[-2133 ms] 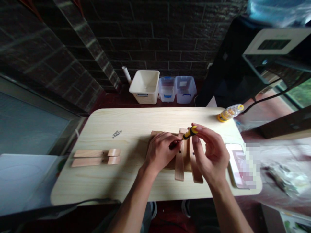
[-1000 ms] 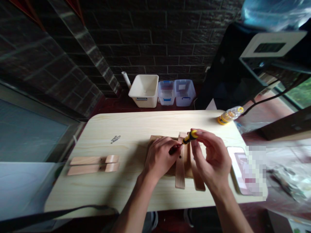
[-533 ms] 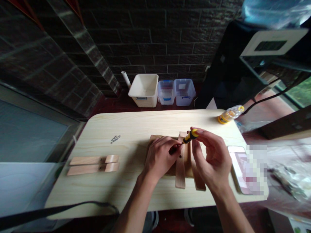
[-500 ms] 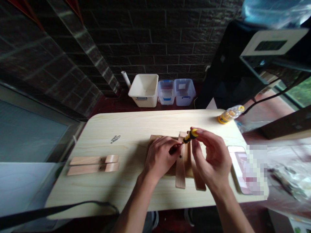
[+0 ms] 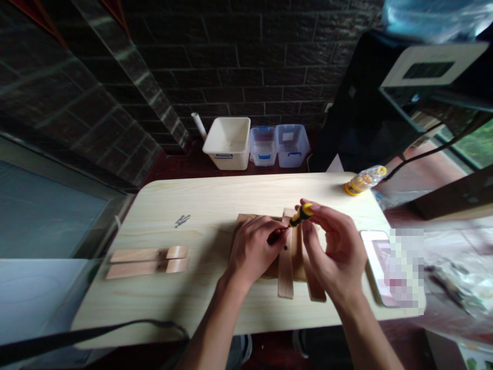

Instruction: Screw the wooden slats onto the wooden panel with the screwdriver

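A small yellow-and-black screwdriver (image 5: 301, 214) is tilted in the fingers of my right hand (image 5: 336, 249), its tip pointing down and left. At that tip, my left hand (image 5: 254, 247) is closed in a pinch; what lies between its fingertips is too small to make out. Under both hands is a brown wooden board (image 5: 298, 257), partly hidden. A wooden leg (image 5: 285, 280) with a dark hole lies across it, directly below the screwdriver's tip. Beside it, a second wooden leg (image 5: 316, 289) is partly covered by my right hand.
Two more wooden legs (image 5: 134, 255) lie at the table's left, with several screws (image 5: 182, 221) behind them. A clear bottle with a yellow base (image 5: 364, 181) stands at the back right corner. A phone (image 5: 379, 267) rests at right. Bins (image 5: 227, 159) stand beyond the table (image 5: 208, 198).
Both hands and the screwdriver stay almost in place; the right fingers have shifted very slightly on the handle. The view has moved a little.
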### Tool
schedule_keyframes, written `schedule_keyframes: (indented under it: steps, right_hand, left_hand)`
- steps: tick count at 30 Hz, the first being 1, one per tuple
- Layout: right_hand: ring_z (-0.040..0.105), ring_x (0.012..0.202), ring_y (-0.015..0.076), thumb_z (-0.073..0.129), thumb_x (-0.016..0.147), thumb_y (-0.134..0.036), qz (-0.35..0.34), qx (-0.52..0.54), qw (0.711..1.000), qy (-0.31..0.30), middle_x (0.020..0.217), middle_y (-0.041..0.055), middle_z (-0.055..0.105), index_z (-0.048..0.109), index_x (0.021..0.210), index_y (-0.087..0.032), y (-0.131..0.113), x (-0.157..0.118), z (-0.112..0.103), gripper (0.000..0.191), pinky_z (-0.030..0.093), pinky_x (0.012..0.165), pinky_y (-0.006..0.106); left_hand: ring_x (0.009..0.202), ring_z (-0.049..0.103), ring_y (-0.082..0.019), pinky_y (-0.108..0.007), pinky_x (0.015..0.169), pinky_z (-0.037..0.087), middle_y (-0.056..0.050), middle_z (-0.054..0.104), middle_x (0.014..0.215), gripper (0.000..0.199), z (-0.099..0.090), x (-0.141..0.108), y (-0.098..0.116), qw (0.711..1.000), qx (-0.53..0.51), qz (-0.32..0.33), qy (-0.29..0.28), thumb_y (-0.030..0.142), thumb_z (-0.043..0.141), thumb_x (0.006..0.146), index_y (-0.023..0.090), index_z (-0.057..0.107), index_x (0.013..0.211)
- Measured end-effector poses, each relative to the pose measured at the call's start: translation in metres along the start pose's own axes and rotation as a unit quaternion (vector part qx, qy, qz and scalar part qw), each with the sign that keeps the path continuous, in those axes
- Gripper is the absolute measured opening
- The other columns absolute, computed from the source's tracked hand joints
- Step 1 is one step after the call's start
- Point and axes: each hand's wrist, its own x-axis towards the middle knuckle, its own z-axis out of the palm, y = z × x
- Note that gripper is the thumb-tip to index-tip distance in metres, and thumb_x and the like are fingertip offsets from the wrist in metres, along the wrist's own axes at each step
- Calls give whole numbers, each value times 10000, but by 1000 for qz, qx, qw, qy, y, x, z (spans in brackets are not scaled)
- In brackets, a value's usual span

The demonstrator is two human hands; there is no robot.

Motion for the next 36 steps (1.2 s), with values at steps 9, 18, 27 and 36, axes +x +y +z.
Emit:
schedule_keyframes:
  steps: [9, 18, 27, 36]
  right_hand:
    - [724, 1183, 239, 691, 942, -101, -2, -11, 1000, 2, 1211, 59, 754, 702, 1237, -289, 0, 0, 1, 350, 630, 1009, 429]
    - [731, 1165, 220, 691, 947, -100, 10, -11, 1000, -4, 1208, 52, 754, 691, 1234, -285, 1, -1, 2, 341, 626, 1015, 407]
    - [734, 1106, 216, 702, 948, -146, 9, -27, 1000, 0, 1175, 48, 755, 699, 1207, -288, -1, 2, 1, 295, 643, 959, 397]
    - [743, 1116, 232, 689, 966, -199, 19, -37, 999, -7, 1180, 60, 755, 684, 1204, -281, -2, 4, -3, 251, 641, 991, 435]
  left_hand:
    - [852, 709, -182, -351, 817, 511, 11, 756, 893, 41, -1, 1, 1, 1000, -1, -2, -5, 209, 707, 936, 242, 731, 938]
    - [861, 705, -182, -351, 828, 505, 15, 757, 908, 40, -2, 2, 3, 1000, 3, -13, -13, 224, 705, 943, 249, 735, 953]
    - [889, 706, -189, -360, 859, 512, 6, 766, 938, 52, -1, 1, 3, 999, 14, -22, -29, 226, 698, 948, 252, 733, 976]
    - [918, 720, -190, -354, 887, 526, 2, 778, 978, 64, -1, 1, 5, 999, 13, -27, -30, 237, 708, 944, 253, 742, 996]
